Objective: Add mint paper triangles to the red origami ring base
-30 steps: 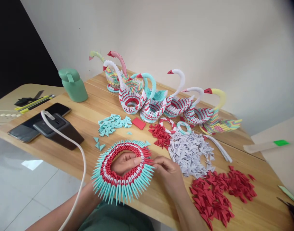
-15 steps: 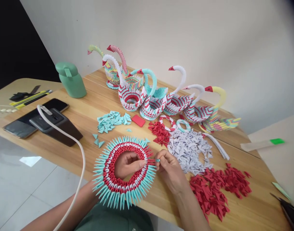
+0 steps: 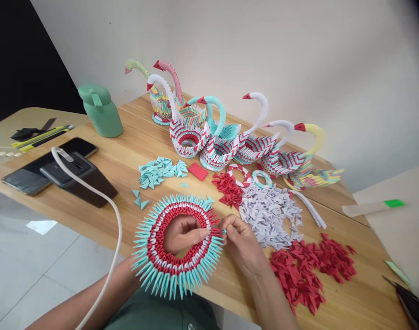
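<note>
I take the step in hand as fitting a turquoise piece onto the red tips of the paper ring.
Through the head view, I have the left hand pinching the ring's rim, holding it above the near edge of the counter, while the right hand pinches that piece, mostly hidden by fingertips, at the ring's right side. Red tips beside it are bare; I judge the next move calls for a straight push against a steady left grip. Beyond lie the turquoise heap and white pile, with paper swans behind. Nothing blocks the fingers, but the white cable, crossing the left forearm in view, could snag the ring.
</note>
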Motion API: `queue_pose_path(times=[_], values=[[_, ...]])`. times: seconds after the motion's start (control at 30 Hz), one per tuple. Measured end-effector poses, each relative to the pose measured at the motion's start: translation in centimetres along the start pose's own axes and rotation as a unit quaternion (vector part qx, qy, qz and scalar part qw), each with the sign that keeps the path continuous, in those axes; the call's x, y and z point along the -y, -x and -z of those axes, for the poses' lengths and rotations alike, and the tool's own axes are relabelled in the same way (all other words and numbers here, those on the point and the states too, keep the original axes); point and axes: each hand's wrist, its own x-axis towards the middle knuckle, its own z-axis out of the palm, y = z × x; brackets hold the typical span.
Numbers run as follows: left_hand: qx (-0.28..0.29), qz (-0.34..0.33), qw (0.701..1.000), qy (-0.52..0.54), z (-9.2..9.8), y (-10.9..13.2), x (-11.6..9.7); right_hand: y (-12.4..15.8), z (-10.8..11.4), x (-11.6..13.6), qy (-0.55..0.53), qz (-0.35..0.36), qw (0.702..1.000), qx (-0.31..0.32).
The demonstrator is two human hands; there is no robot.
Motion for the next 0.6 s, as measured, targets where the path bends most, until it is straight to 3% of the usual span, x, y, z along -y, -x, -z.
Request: queue_pose_path(times=[0.13, 0.27, 0.4, 0.6], values=[[-0.021, 0.003, 1.000, 0.009, -0.2, 2.2, -1.6, 0.0, -0.1, 0.1, -0.009, 0.002, 1.000, 0.004], [-0.028, 0.004, 1.000, 0.013, -0.3, 2.9, -2.4, 0.0, -0.2, 0.2, -0.030, 0.000, 1.000, -0.006], [-0.027, 0.002, 1.000, 0.015, -0.3, 2.3, -2.2, -0.1, -0.2, 0.3, -0.032, 0.002, 0.999, -0.009], [-0.011, 0.004, 1.000, 0.012, -0.1, -0.7, -0.3, -0.1, -0.1, 0.1, -0.028, 0.009, 1.000, 0.008]])
